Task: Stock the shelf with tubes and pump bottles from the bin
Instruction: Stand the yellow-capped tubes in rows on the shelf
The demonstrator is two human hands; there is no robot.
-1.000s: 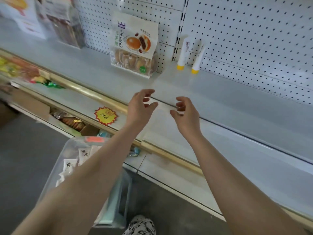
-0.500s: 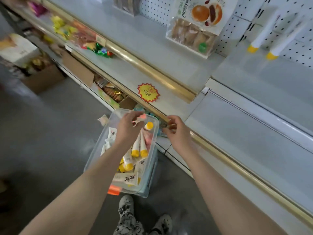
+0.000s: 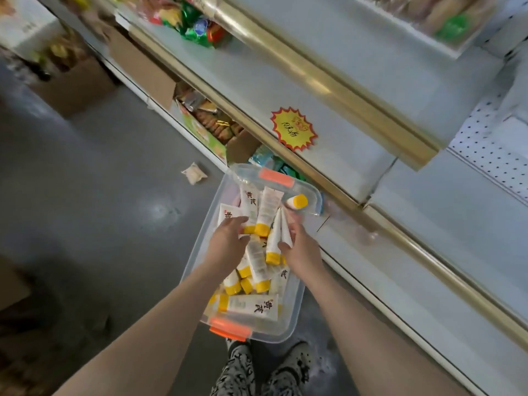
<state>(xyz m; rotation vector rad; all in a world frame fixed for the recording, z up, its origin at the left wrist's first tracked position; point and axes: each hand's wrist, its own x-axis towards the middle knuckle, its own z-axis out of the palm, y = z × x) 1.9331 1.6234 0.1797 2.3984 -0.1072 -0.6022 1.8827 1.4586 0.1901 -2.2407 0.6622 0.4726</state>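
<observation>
Both hands have dropped from the empty grey shelf (image 3: pixel 428 224) into the clear plastic bin (image 3: pixel 297 310) on the floor, the left hand (image 3: pixel 225 244) closing on a white yellow-capped tube (image 3: pixel 248 207) near the far rim and the right hand (image 3: pixel 300 250) clamped on two tubes (image 3: pixel 278 235), starting another restocking load.

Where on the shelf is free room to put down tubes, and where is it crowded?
Free: the shelf strip between the candy pile and the bread pack, and the lower board right of the gold rail. Crowded: the bin, where both the left hand and the right hand grip tubes.
</observation>
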